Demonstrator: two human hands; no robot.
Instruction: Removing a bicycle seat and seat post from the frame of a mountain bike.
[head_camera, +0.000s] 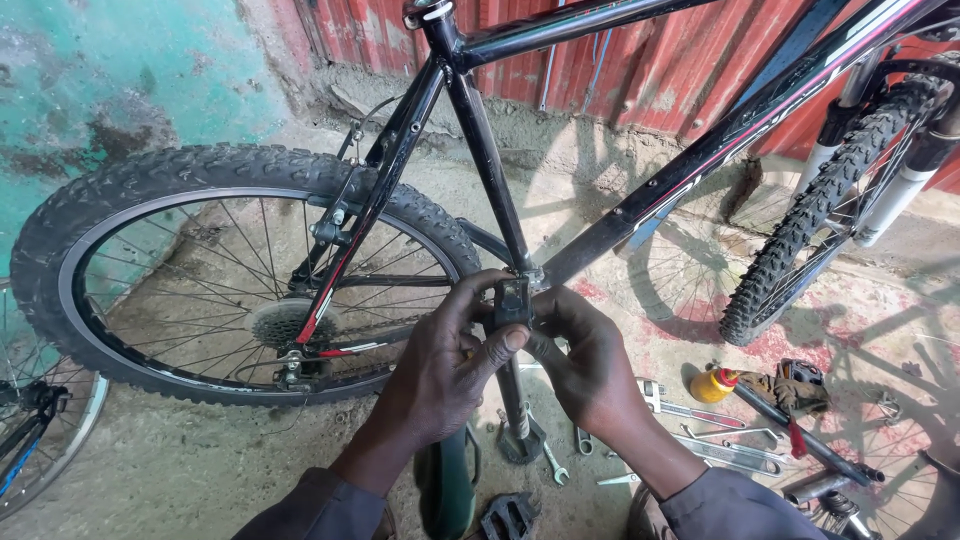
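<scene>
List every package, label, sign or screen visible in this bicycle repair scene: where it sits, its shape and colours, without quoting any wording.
Small bottle: on the ground right of the right hand, squat, yellow with a red cap.
Frame decal: along the bicycle's down tube, a long pink and white stripe on black.
No signs or screens.

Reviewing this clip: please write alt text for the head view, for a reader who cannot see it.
Both hands, the left hand and right hand, grip a small dark part at the bottom bracket of a black bicycle frame standing on a concrete floor. The rear wheel is at left; spanners and a yellow oil bottle lie at right.
</scene>
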